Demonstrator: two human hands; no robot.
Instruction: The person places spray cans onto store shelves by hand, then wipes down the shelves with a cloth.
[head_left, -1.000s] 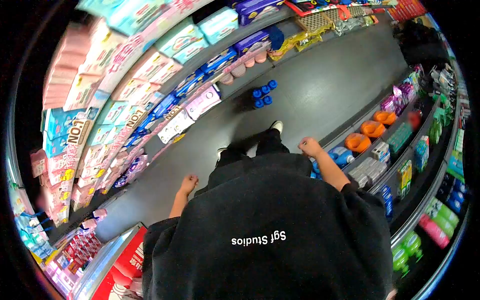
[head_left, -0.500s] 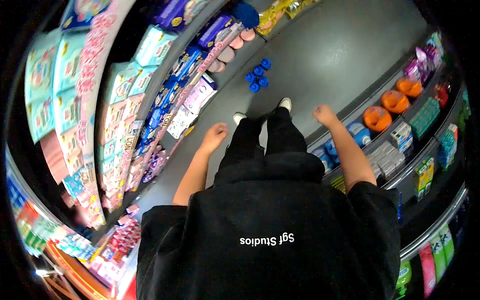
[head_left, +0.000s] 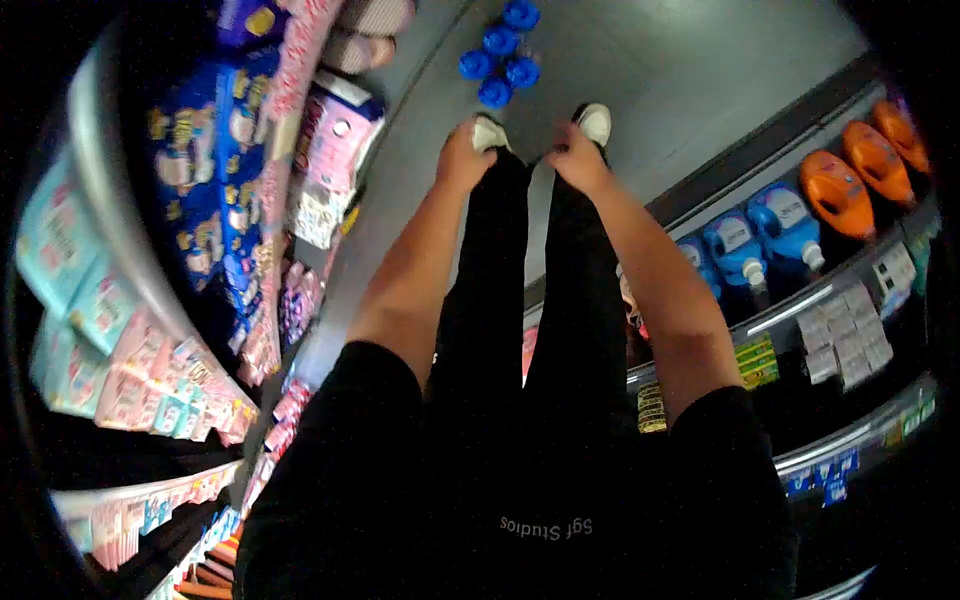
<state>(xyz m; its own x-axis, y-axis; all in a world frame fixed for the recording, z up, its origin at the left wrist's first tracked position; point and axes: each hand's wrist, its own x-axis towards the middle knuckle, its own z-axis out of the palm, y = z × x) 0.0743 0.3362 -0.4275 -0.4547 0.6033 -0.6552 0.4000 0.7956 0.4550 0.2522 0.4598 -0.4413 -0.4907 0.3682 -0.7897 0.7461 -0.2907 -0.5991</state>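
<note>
My left hand (head_left: pixel 465 158) is over the left trouser leg (head_left: pixel 490 240), close to the left shoe (head_left: pixel 488 133). Its fingers are curled in, and whether they pinch the cloth is hidden. At the right trouser leg (head_left: pixel 572 260), my right hand (head_left: pixel 578 162) has its fingers bent inward, somewhat blurred, beside the right shoe (head_left: pixel 594 122). What lies between those fingers does not show. Just beyond my feet, a cluster of bottles with blue caps (head_left: pixel 500 42) stands on the grey floor (head_left: pixel 660 70), apart from both hands.
Shelves on the left carry blue packs (head_left: pixel 205 170), a pink-and-white pack (head_left: pixel 330 150) and pale teal packs (head_left: pixel 60 235). On the right shelf are blue bottles (head_left: pixel 785 222), orange bottles (head_left: pixel 838 190) and small white boxes (head_left: pixel 845 335). A dark shelf base edges the floor there.
I have bent forward and lower. Both hands have come inward from my sides to the trouser legs near the shoes. The blue-capped bottles now appear higher and larger in view.
</note>
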